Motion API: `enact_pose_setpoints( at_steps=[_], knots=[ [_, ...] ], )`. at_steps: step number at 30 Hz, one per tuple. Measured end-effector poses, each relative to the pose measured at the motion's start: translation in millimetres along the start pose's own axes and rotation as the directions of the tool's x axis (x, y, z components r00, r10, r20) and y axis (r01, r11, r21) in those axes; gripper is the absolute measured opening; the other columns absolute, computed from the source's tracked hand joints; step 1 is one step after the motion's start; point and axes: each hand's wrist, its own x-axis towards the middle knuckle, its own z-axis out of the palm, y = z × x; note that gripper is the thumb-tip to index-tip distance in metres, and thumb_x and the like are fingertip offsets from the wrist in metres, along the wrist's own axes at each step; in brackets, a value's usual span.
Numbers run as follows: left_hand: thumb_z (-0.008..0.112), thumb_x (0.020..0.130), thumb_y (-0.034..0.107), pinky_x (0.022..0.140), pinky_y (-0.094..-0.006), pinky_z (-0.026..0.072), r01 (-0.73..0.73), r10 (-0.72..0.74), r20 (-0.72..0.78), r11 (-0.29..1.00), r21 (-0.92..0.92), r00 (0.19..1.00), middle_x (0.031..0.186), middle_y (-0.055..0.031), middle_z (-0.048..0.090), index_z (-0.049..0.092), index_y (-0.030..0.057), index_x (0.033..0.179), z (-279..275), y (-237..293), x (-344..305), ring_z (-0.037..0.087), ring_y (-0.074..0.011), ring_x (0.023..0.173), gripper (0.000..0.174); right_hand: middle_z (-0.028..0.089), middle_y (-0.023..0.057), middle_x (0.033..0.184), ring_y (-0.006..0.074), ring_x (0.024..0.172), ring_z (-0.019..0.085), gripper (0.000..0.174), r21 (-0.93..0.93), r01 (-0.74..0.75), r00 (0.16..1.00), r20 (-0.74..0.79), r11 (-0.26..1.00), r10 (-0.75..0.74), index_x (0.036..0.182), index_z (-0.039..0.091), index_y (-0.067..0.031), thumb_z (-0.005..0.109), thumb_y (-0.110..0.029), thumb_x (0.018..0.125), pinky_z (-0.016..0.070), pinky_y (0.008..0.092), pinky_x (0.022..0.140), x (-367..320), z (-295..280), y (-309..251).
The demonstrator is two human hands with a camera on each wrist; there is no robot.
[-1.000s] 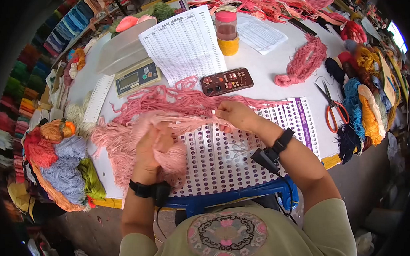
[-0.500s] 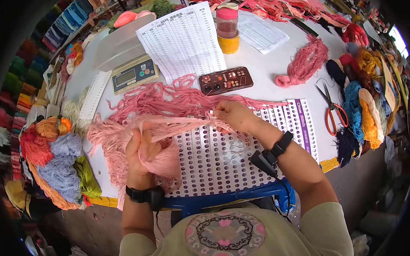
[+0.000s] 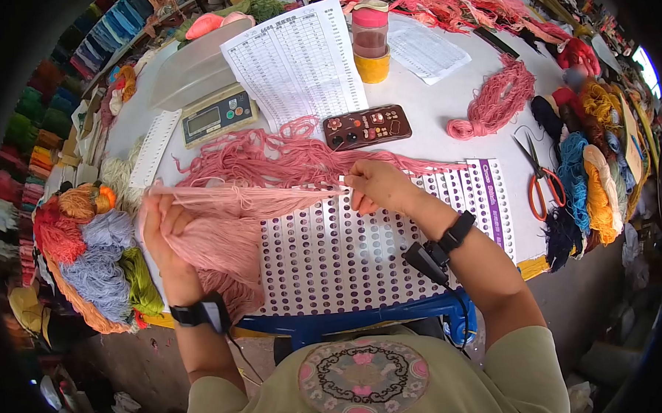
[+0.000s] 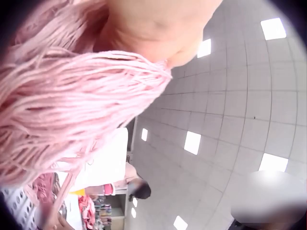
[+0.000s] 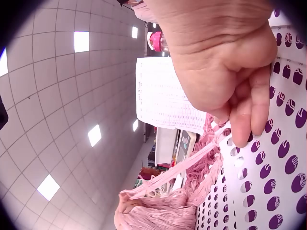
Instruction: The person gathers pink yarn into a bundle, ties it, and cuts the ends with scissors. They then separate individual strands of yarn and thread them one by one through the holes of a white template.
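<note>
A thick bundle of light pink thread [image 3: 222, 244] is stretched between the two hands. My left hand [image 3: 166, 236], at the bundle's left end, grips it with curled fingers, and the strands drape over the hand in the left wrist view. My right hand [image 3: 380, 187] pinches the narrow right end at the upper edge of a white card with rows of purple-ringed holes [image 3: 334, 273]. In the right wrist view the thread [image 5: 168, 176] runs taut from the right fingertips [image 5: 241, 136] across to the left hand. Darker pink thread [image 3: 270, 159] lies behind the card's upper edge.
Behind are a phone [image 3: 367, 127], a scale [image 3: 218, 114], a printed sheet [image 3: 295, 64] and a pink-lidded bottle [image 3: 370, 35]. Scissors [image 3: 539, 175] and a pink skein [image 3: 498, 99] lie right. Coloured yarn heaps [image 3: 104, 253] flank the table.
My left hand has moved left, drawing the light pink thread straighter and more taut. The right hand stays at the card's upper edge.
</note>
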Motion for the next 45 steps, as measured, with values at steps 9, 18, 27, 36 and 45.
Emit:
enact_pose_setpoints(
  at_steps=[9, 18, 27, 36, 45],
  knots=[
    [0.044, 0.098, 0.044, 0.080, -0.0295, 0.0436, 0.266, 0.315, -0.464, 0.507, 0.820, 0.828, 0.089, -0.0010, 0.060, 0.060, 0.0102, 0.100, 1, -22, 1, 0.053, -0.0130, 0.085, 0.038, 0.066, 0.0088, 0.078, 0.0125, 0.062, 0.063, 0.020, 0.030, 0.109, 0.992, -0.069, 0.994, -0.107, 0.104, 0.056, -0.0003, 0.056, -0.017, 0.093, 0.0515, 0.0250, 0.057, -6, 7, 11],
    [0.053, 0.094, 0.045, 0.041, -0.0228, 0.0422, 0.282, 0.031, -0.542, 0.828, 0.485, 0.840, 0.073, -0.0003, 0.057, 0.055, 0.0147, 0.088, 11, -115, -71, 0.049, -0.0092, 0.052, 0.031, 0.057, 0.0057, 0.079, 0.0192, 0.077, 0.057, 0.007, -0.548, 0.770, 0.217, -0.256, 0.327, -0.942, 0.089, 0.058, -0.0018, 0.061, -0.006, 0.085, 0.0457, 0.0297, 0.077, -258, 29, -61],
    [0.055, 0.094, 0.039, 0.054, -0.0173, 0.0381, 0.150, 0.054, -0.287, 0.753, 0.641, 0.956, 0.073, 0.0052, 0.051, 0.055, 0.0142, 0.076, -27, -103, -59, 0.046, -0.0038, 0.062, 0.031, 0.056, 0.0017, 0.122, 0.0194, 0.116, 0.049, 0.037, -0.725, 0.539, -0.686, -0.084, -0.428, -0.722, 0.120, 0.057, -0.0101, 0.055, -0.030, 0.089, 0.0310, 0.0372, 0.102, -396, 125, -77],
    [0.058, 0.092, 0.038, 0.079, -0.0204, 0.0387, 0.025, 0.056, -0.088, 0.689, 0.724, 0.995, 0.087, 0.0050, 0.054, 0.060, 0.0130, 0.094, -56, -99, -52, 0.046, -0.0065, 0.083, 0.025, 0.055, 0.0042, 0.125, 0.0196, 0.116, 0.049, 0.042, -0.423, 0.715, -0.629, -0.043, -0.557, -0.776, 0.123, 0.054, -0.0058, 0.056, -0.027, 0.087, 0.0318, 0.0365, 0.102, -438, 172, -49],
    [0.053, 0.087, 0.054, 0.058, -0.0255, 0.0428, 0.075, 0.033, -0.142, 0.718, 0.692, 0.989, 0.084, -0.0007, 0.043, 0.055, 0.0164, 0.083, -41, -103, -62, 0.045, -0.0113, 0.076, 0.038, 0.053, 0.0053, 0.124, 0.0188, 0.114, 0.048, 0.043, -0.004, 0.810, -0.584, -0.095, -0.586, -0.806, 0.123, 0.052, -0.0063, 0.058, -0.027, 0.086, 0.0327, 0.0349, 0.101, -407, 237, -69]
  ],
)
